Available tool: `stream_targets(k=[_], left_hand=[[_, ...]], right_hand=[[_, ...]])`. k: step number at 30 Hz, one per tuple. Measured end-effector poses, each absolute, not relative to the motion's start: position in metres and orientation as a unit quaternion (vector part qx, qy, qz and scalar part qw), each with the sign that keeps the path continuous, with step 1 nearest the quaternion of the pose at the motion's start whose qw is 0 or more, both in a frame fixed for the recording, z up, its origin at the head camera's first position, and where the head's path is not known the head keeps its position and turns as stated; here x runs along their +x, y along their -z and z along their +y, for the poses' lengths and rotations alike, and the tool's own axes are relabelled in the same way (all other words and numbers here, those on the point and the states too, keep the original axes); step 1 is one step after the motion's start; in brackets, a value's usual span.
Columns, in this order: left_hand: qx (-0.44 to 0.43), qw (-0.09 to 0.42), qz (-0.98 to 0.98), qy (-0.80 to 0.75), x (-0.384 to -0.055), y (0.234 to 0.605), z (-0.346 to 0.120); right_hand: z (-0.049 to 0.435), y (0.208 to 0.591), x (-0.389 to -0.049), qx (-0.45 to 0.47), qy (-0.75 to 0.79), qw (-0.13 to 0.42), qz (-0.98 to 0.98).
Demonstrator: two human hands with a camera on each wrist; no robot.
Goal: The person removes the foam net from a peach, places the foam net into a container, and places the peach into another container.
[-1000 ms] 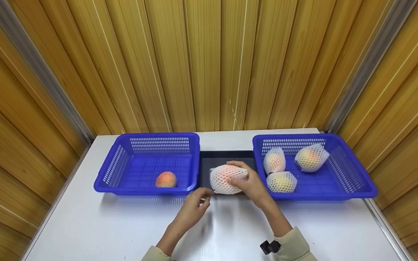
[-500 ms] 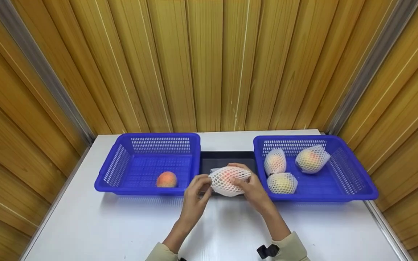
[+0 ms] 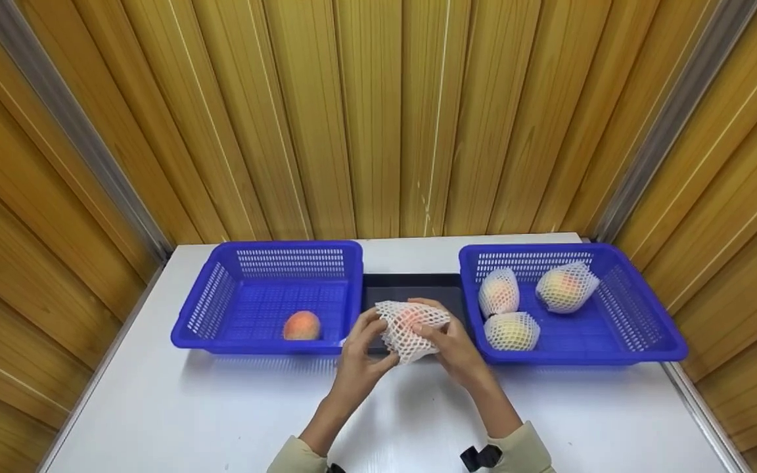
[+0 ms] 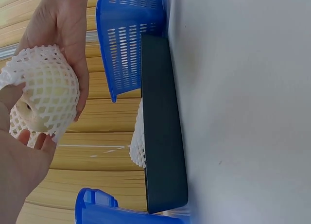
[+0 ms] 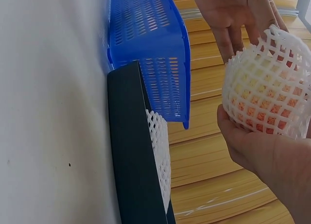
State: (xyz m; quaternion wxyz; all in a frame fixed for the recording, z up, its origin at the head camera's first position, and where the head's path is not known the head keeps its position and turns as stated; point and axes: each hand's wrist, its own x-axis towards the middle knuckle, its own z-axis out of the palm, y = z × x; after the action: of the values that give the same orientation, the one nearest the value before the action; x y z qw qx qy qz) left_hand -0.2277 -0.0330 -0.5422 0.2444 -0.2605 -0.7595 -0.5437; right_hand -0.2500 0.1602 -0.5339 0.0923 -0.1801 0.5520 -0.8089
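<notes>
A peach in a white foam net (image 3: 411, 330) is held up between both hands, above the front of a black tray (image 3: 414, 290). My right hand (image 3: 462, 353) grips the netted peach from the right, thumb on top. My left hand (image 3: 357, 360) pinches the net's edge at its left end, fingers and thumb apart along that rim. Through the net's opening in the left wrist view, the peach's pale end (image 4: 30, 116) with its dimple shows. The right wrist view shows the peach's red side (image 5: 265, 110) through the mesh.
A blue basket (image 3: 267, 343) at left holds one bare peach (image 3: 301, 325). Another blue basket (image 3: 589, 355) at right holds several netted peaches (image 3: 511, 330). White foam net (image 5: 160, 151) sticks up from the tray. A wood-patterned wall (image 3: 378, 118) stands behind the white table (image 3: 221, 407).
My left hand has come up from beside the tray to the net's left end and now spreads its edge downward. My right hand keeps its grip on the peach.
</notes>
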Motion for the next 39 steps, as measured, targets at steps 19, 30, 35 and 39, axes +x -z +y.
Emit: stream_targets(k=[19, 30, 35, 39], left_hand=[[-0.252, 0.231, -0.777, 0.529, -0.228, 0.541, -0.030], [-0.242, 0.239, -0.776, 0.532, -0.229, 0.541, -0.025], [-0.240, 0.245, -0.772, 0.535, -0.230, 0.543, -0.027], [-0.233, 0.243, -0.771, 0.541, -0.229, 0.544, -0.028]], right_hand=[[0.150, 0.535, -0.245, -0.158, 0.826, 0.072, 0.537], [0.147, 0.534, -0.244, -0.157, 0.825, 0.063, 0.539], [0.146, 0.535, -0.244, -0.156, 0.824, 0.054, 0.542], [0.147, 0.536, -0.244, -0.167, 0.820, 0.059, 0.544]])
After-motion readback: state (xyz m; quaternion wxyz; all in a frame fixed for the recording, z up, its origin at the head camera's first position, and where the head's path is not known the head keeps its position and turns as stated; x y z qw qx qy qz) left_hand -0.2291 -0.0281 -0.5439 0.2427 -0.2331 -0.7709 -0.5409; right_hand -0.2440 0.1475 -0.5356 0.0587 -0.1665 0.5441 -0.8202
